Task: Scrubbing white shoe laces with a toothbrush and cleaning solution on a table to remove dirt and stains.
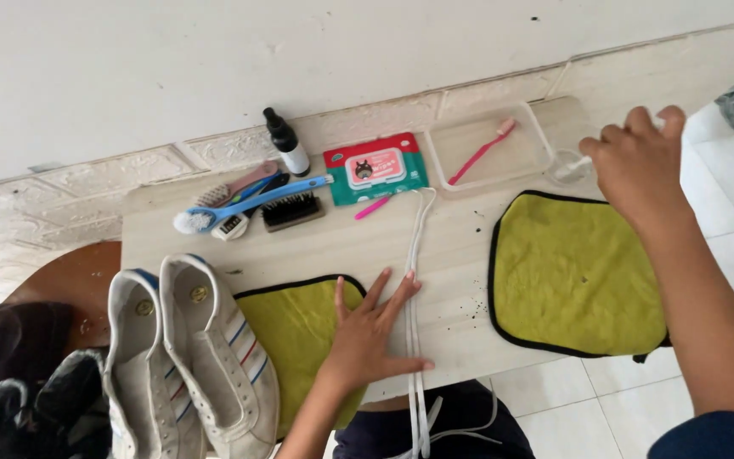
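Note:
My left hand (369, 331) lies flat, fingers spread, on the wooden table (333, 242), partly over a yellow-green cloth (295, 327) and touching a white shoelace (414, 280) that runs toward me and hangs off the front edge. My right hand (639, 161) is raised at the far right, closed on a thin white stick (578, 166) whose end dips into a small clear cup (571, 167). A second yellow-green cloth with black trim (571, 276) lies below that hand. A pair of white sneakers (189, 357) stands at the left front.
Along the back sit a black dropper bottle (285, 141), several brushes (248, 204), a pack of wet wipes (375, 167), a pink pen (373, 207) and a clear tray (490, 149) holding a pink toothbrush (482, 151). Dark items (10, 374) lie at the left.

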